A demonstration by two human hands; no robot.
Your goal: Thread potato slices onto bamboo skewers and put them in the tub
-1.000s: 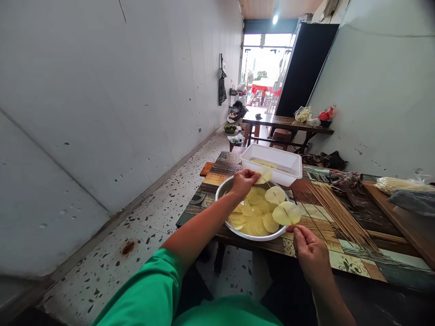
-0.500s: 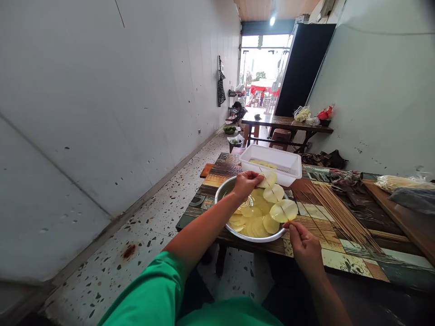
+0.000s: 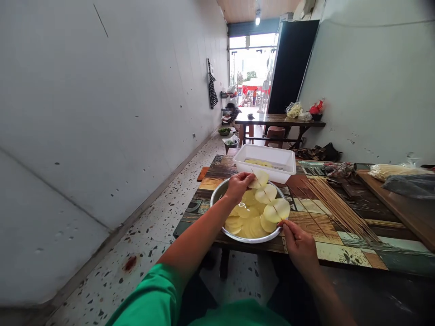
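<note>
Three thin, pale yellow slices that look like potato (image 3: 266, 194) are threaded on a wooden skewer (image 3: 271, 202), held slantwise over a metal bowl (image 3: 217, 192). My left hand (image 3: 239, 185) pinches the topmost slice near the skewer's far end. Lower down, my right hand (image 3: 299, 242) grips the skewer's near end, just below the largest slice. In the bowl, many more round slices (image 3: 249, 224) lie in water. Behind it stands a white plastic tub (image 3: 290, 170) with some slices at its bottom.
Many loose skewers (image 3: 340, 210) lie on the patterned table (image 3: 335, 253) to the right. Beyond them are a crumpled cloth (image 3: 340, 170), a wooden board (image 3: 397, 203) and plastic bags (image 3: 404, 181). A second table (image 3: 272, 118) stands farther back; a person (image 3: 231, 113) crouches near the left wall.
The view has shifted slightly, so the scene sits a little further left. Both hands keep their hold on the skewer and slices, which have barely moved over the bowl.
</note>
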